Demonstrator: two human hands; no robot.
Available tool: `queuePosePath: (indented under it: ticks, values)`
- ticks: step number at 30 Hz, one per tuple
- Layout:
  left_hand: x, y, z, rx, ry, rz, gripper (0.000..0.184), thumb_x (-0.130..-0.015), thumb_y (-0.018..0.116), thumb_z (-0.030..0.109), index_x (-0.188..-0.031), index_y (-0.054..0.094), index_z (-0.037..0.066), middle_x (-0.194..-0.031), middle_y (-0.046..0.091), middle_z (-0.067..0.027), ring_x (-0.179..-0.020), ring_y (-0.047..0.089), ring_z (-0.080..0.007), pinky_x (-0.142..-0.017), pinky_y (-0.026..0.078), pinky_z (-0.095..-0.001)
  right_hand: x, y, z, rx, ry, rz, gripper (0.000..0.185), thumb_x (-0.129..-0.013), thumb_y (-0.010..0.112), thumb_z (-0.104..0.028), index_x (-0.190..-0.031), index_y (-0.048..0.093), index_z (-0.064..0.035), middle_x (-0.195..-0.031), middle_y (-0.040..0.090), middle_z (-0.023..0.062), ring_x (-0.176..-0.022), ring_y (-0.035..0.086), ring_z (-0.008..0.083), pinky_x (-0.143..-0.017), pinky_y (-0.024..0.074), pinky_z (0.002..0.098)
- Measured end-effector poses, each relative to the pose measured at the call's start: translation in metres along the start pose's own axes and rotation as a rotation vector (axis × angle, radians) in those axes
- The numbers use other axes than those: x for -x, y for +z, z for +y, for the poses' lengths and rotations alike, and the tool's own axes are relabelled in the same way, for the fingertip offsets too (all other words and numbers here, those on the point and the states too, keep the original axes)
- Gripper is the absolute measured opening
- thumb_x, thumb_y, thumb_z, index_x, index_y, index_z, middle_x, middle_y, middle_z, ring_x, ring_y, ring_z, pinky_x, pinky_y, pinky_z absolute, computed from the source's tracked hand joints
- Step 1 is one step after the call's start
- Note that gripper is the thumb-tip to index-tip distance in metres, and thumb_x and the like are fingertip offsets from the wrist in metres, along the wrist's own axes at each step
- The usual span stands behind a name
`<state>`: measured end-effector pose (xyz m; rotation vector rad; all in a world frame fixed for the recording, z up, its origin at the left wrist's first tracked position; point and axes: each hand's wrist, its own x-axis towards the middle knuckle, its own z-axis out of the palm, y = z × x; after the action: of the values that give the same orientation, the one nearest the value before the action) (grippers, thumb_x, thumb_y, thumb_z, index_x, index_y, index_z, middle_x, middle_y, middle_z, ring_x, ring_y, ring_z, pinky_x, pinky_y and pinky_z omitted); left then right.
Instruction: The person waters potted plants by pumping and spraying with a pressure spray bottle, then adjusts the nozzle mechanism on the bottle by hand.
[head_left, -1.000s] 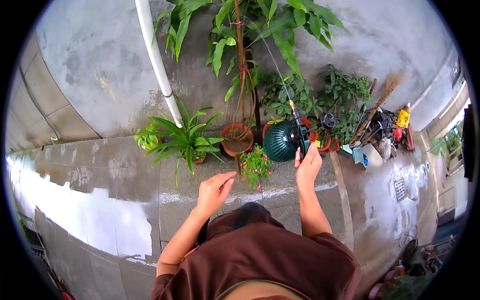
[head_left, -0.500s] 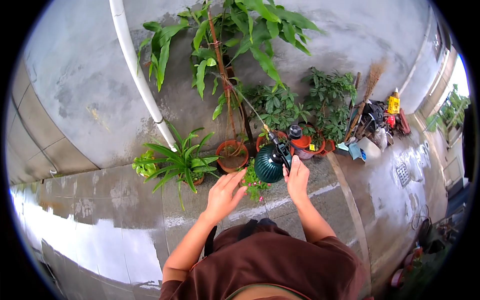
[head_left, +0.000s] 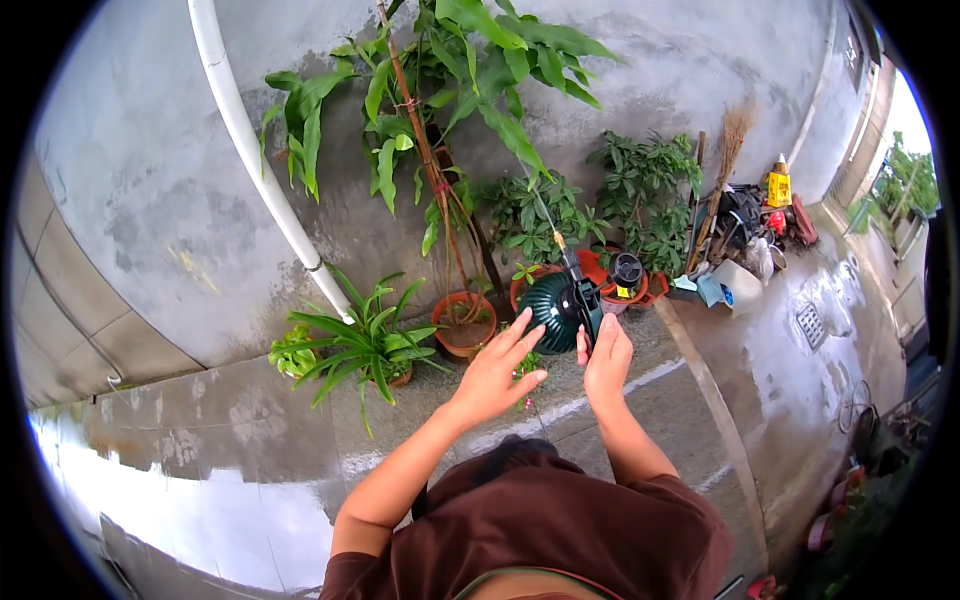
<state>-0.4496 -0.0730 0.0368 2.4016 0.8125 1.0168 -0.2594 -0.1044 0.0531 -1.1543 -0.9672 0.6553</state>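
Observation:
A dark green pressure sprayer (head_left: 548,313) with a black pump head and a brass nozzle hangs in front of me. My right hand (head_left: 606,365) is wrapped around its handle. From the nozzle, a thin jet of water (head_left: 541,203) shoots up and slightly left, across the leafy shrub (head_left: 540,215). My left hand (head_left: 497,374) is open, its fingers spread beside the sprayer's round body; whether the fingertips touch it I cannot tell. Below the sprayer, a small pink-flowered plant (head_left: 527,372) is partly hidden by my left hand.
A tall potted plant (head_left: 465,325) tied to stakes leans by the grey wall, with a strap-leaved plant (head_left: 375,335) to its left. A white pipe (head_left: 250,150) runs down the wall. On the right are a second shrub (head_left: 650,195), a straw broom (head_left: 730,150) and a yellow container (head_left: 779,188).
The sprayer and my right hand have shifted to the right, and the jet points further right. My left hand has moved right and up, closer to the sprayer. The view has turned slightly.

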Motion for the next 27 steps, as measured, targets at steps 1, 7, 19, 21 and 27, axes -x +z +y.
queuePosePath:
  ticks: [1,7,19,21,27]
  values:
    - [0.002,0.004,-0.002,-0.030,0.022,-0.006,0.067,-0.091,0.073,0.032,-0.150,0.047,0.011,-0.163,0.031,-0.0164,-0.137,0.048,-0.0387,-0.111,0.043,-0.0447,0.000,-0.002,0.002,0.019,0.000,-0.007,0.051,-0.112,0.037,-0.037,-0.083,0.059,-0.0006,-0.063,0.057,0.0001,-0.049,0.048,0.0062,-0.046,0.0374,0.0234]
    - [0.009,0.017,0.001,-0.012,-0.082,-0.045,0.061,-0.089,0.074,0.030,-0.143,0.055,0.009,-0.161,0.036,-0.0175,-0.134,0.052,-0.0377,-0.109,0.044,-0.0440,0.001,-0.009,0.004,0.217,0.057,-0.072,0.053,-0.111,0.037,-0.041,-0.087,0.060,0.0008,-0.063,0.057,-0.0002,-0.048,0.046,0.0062,-0.045,0.0367,0.0227]
    - [-0.010,-0.013,0.037,-0.092,0.082,0.128,0.060,-0.082,0.081,0.024,-0.137,0.061,0.009,-0.159,0.036,-0.0231,-0.124,0.061,-0.0368,-0.100,0.052,-0.0423,0.008,-0.004,-0.033,-0.039,-0.162,-0.032,0.052,-0.112,0.035,-0.039,-0.089,0.059,0.0005,-0.067,0.057,0.0013,-0.054,0.048,0.0061,-0.048,0.0371,0.0224]
    - [-0.011,-0.016,0.038,-0.117,0.087,0.130,0.060,-0.082,0.081,0.025,-0.137,0.061,0.009,-0.160,0.035,-0.0229,-0.122,0.062,-0.0358,-0.099,0.052,-0.0424,0.007,-0.004,-0.035,-0.039,-0.169,-0.040,0.052,-0.112,0.035,-0.040,-0.090,0.059,0.0007,-0.067,0.057,0.0013,-0.054,0.048,0.0061,-0.048,0.0373,0.0224]
    - [-0.011,-0.019,0.037,-0.105,0.069,0.111,0.057,-0.085,0.078,0.028,-0.136,0.062,0.011,-0.159,0.036,-0.0220,-0.117,0.062,-0.0364,-0.098,0.051,-0.0449,0.007,-0.003,-0.038,-0.030,-0.156,-0.060,0.053,-0.112,0.031,-0.044,-0.091,0.057,-0.0019,-0.069,0.056,0.0012,-0.054,0.047,0.0066,-0.050,0.0382,0.0211]
